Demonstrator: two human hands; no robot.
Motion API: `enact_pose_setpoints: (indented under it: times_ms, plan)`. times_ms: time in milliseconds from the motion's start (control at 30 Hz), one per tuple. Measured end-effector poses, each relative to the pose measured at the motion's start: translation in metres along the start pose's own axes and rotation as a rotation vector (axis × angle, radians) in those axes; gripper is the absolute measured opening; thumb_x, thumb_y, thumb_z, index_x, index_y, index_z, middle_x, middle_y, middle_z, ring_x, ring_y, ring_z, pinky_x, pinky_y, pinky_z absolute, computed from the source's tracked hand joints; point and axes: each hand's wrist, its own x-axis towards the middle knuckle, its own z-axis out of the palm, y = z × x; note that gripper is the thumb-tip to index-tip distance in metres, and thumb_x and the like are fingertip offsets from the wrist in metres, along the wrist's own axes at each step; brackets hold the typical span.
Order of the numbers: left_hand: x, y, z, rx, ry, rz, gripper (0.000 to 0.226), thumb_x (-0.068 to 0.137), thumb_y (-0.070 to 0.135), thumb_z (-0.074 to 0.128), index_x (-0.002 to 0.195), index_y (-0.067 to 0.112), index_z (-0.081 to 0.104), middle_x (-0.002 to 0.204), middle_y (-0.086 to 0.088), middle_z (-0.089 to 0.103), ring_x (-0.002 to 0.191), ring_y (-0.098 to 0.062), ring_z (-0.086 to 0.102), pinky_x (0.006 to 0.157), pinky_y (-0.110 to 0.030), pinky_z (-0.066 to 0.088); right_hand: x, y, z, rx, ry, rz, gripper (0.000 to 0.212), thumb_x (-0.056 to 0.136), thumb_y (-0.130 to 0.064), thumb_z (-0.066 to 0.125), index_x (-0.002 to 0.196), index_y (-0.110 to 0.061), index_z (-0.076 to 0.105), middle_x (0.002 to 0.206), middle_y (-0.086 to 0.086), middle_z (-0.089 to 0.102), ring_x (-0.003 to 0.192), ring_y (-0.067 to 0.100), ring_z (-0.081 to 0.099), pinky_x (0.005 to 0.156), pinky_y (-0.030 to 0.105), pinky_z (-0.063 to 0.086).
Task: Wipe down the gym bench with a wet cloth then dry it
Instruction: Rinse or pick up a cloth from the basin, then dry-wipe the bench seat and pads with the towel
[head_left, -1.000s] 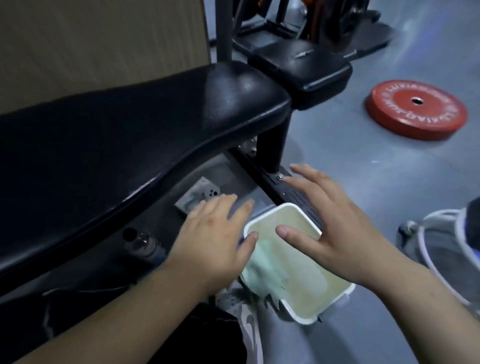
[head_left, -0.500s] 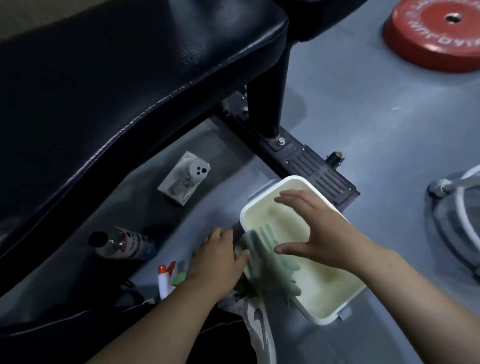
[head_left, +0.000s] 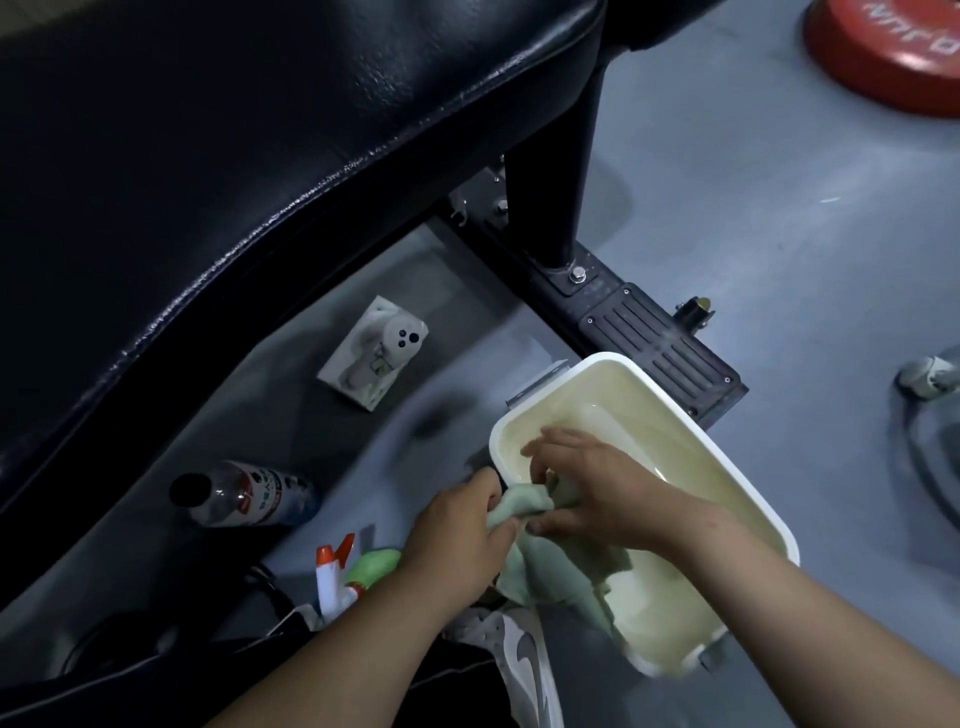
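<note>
fingers (head_left: 498, 512) of both hands grip the green cloth (head_left: 550, 566) over the white tub (head_left: 737, 447).

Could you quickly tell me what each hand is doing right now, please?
Left hand: closed on the green cloth.
Right hand: closed on the same cloth, over the white tub.

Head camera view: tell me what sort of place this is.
Most likely a gym floor. A black padded bench on a steel frame fills the upper left, a red weight plate lies flat on the grey floor, and both hands work a green cloth at a white basin.
</note>
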Motion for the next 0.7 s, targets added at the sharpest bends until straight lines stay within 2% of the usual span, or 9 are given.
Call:
enact_pose_setpoints:
  times_ms: [67, 133, 267, 367, 433, 533, 567, 667, 700]
  plan:
    - [-0.004, 0.006, -0.008, -0.041, -0.031, 0.025, 0.032, 0.089, 0.029, 0.061, 0.074, 0.027, 0.032, 0.066, 0.006, 0.045, 0.065, -0.016, 0.044, 0.055, -0.032, 0.031, -0.006, -0.010, -0.007, 0.027, 0.034, 0.038, 0.038, 0.070, -0.046, 0.082, 0.090, -0.029, 0.053, 0.091, -0.011, 0.060, 0.084, 0.006, 0.054, 0.071, 0.024, 0.044]
    - [-0.009, 0.013, -0.022, -0.095, -0.051, 0.036, 0.031, 0.088, 0.028, 0.061, 0.075, 0.027, 0.033, 0.064, 0.006, 0.045, 0.058, -0.010, 0.040, 0.050, -0.025, 0.031, -0.018, -0.022, -0.016, 0.046, 0.058, 0.051, 0.037, 0.072, -0.044, 0.080, 0.086, -0.032, 0.049, 0.078, -0.011, 0.057, 0.071, 0.006, 0.050, 0.061, 0.022, 0.040]
    - [-0.023, 0.030, -0.064, -0.138, -0.027, 0.067, 0.028, 0.085, 0.037, 0.068, 0.081, 0.029, 0.041, 0.070, 0.005, 0.054, 0.058, -0.004, 0.047, 0.050, -0.019, 0.036, -0.049, -0.044, -0.048, 0.223, 0.181, 0.040, 0.032, 0.076, -0.030, 0.077, 0.091, -0.030, 0.050, 0.085, -0.009, 0.060, 0.078, 0.011, 0.055, 0.067, 0.029, 0.048]
    - [-0.036, 0.048, -0.102, -0.136, 0.038, 0.110, 0.030, 0.079, 0.041, 0.072, 0.083, 0.028, 0.045, 0.070, 0.002, 0.061, 0.063, -0.011, 0.056, 0.061, -0.036, 0.047, -0.070, -0.066, -0.071, 0.438, 0.283, -0.032, 0.033, 0.078, -0.011, 0.074, 0.099, -0.024, 0.052, 0.087, -0.002, 0.062, 0.081, 0.021, 0.060, 0.077, 0.041, 0.053]
    - [-0.048, 0.060, -0.127, -0.179, 0.100, 0.128, 0.032, 0.075, 0.043, 0.074, 0.082, 0.026, 0.047, 0.070, -0.001, 0.063, 0.063, -0.015, 0.058, 0.060, -0.039, 0.048, -0.080, -0.081, -0.083, 0.555, 0.361, -0.070, 0.036, 0.081, -0.006, 0.075, 0.101, -0.023, 0.051, 0.086, 0.004, 0.064, 0.082, 0.024, 0.063, 0.079, 0.041, 0.055]
    - [-0.065, 0.076, -0.157, -0.295, 0.243, 0.137, 0.034, 0.074, 0.034, 0.081, 0.078, 0.023, 0.048, 0.060, 0.005, 0.058, 0.050, -0.005, 0.047, 0.048, -0.021, 0.039, -0.086, -0.103, -0.096, 0.742, 0.453, -0.122, 0.036, 0.084, -0.005, 0.074, 0.095, -0.025, 0.046, 0.084, -0.003, 0.065, 0.082, 0.019, 0.064, 0.072, 0.041, 0.054]
    - [-0.070, 0.081, -0.165, -0.373, 0.283, 0.149, 0.035, 0.073, 0.031, 0.082, 0.078, 0.022, 0.049, 0.057, 0.007, 0.055, 0.049, -0.005, 0.044, 0.048, -0.020, 0.038, -0.087, -0.112, -0.100, 0.806, 0.496, -0.154, 0.036, 0.086, -0.004, 0.072, 0.093, -0.024, 0.044, 0.084, -0.004, 0.063, 0.079, 0.018, 0.063, 0.067, 0.039, 0.053]
    - [-0.085, 0.097, -0.186, -0.587, 0.390, 0.175, 0.034, 0.069, 0.032, 0.081, 0.079, 0.023, 0.049, 0.061, 0.003, 0.054, 0.054, -0.012, 0.046, 0.052, -0.035, 0.040, -0.086, -0.145, -0.115, 0.920, 0.685, -0.262, 0.036, 0.087, 0.011, 0.060, 0.087, -0.016, 0.036, 0.072, -0.008, 0.051, 0.058, 0.008, 0.050, 0.052, 0.020, 0.044]
    - [-0.090, 0.101, -0.193, -0.631, 0.430, 0.187, 0.034, 0.071, 0.030, 0.081, 0.079, 0.024, 0.048, 0.063, 0.001, 0.054, 0.056, -0.014, 0.048, 0.052, -0.037, 0.042, -0.086, -0.156, -0.120, 0.897, 0.764, -0.278, 0.036, 0.086, 0.012, 0.060, 0.084, -0.016, 0.038, 0.068, -0.008, 0.045, 0.054, 0.007, 0.043, 0.050, 0.019, 0.039]
